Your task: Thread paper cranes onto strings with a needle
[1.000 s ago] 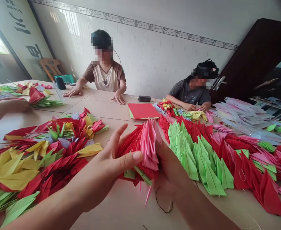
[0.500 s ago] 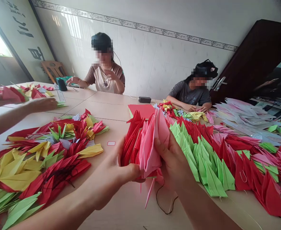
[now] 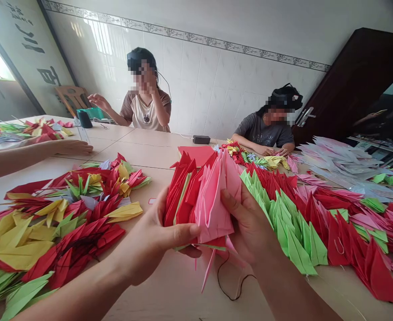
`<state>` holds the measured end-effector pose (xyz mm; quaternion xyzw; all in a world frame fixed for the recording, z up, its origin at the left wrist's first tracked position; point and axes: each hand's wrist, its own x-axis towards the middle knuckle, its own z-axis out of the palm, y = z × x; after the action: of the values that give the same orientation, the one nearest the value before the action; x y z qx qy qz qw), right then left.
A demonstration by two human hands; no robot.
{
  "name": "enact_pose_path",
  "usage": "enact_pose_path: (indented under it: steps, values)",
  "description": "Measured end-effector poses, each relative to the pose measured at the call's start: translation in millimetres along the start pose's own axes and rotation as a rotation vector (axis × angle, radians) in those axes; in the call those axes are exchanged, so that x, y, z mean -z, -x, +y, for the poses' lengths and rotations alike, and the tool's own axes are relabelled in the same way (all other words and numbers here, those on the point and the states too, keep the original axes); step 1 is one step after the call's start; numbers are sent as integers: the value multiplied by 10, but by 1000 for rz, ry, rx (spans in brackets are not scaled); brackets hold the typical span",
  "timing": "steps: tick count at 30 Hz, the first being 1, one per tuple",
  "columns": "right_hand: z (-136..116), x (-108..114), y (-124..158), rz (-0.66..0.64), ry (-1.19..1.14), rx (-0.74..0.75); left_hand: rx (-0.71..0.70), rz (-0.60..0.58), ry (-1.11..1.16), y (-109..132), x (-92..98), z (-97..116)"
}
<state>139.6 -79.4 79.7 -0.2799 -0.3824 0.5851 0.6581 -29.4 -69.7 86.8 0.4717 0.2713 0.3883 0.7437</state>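
Note:
A thick bundle of folded paper cranes (image 3: 213, 200), red on the left and pink on the right with a thin green layer among the red, is held up in front of me. My left hand (image 3: 169, 232) wraps around its red side, thumb across the front. My right hand (image 3: 246, 227) grips the pink side, thumb on the outermost pink crane. A dark thread (image 3: 231, 296) dangles below the bundle onto the table. Pink paper points stick out underneath. The fingers behind the bundle are mostly hidden.
Rows of green cranes (image 3: 291, 232) and red cranes (image 3: 350, 240) lie to the right, by clear plastic sheets (image 3: 340, 156). A mixed heap of paper cranes (image 3: 72, 214) covers the left. Two people sit opposite; another person's arm (image 3: 39, 149) reaches in from the left.
The bundle has spread wider between my hands, showing more of the green layer. At left, the other person's hands have let go of the pink paper. The person opposite has raised a hand to the head.

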Motion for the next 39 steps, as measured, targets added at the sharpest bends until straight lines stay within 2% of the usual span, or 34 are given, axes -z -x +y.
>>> enact_pose_path:
  steps: [4, 9, 12, 15, 21, 26, 29, 32, 35, 39]
  values:
    - [33, 29, -38, 48, 61, 24, -8, 88, -28, -7, -2, -15]
    - [108, 61, -48, 77, 348, 223, -170, 201, -135, -69, 27, -69]
    - [140, 67, -26, 102, 496, 320, -259, 230, -179, -89, 35, -76]
    - [174, 85, -21, 117, 580, 352, -278, 236, -198, -85, 24, -79]
    - [221, 112, -52, 199, 630, 387, -357, 277, -267, -82, 0, -109]
    - [249, 57, -31, 203, 465, 517, -384, 296, -281, -107, -2, -126]
    - [235, 30, -28, 177, 365, 471, -386, 278, -261, -112, -5, -125]
    - [196, 34, -55, 182, 315, 372, -382, 277, -266, -106, -3, -125]
    - [162, 53, -83, 132, 312, 275, -395, 297, -302, -105, 13, -139]
    - [143, 70, -80, 126, 360, 293, -357, 253, -251, -118, 49, -166]
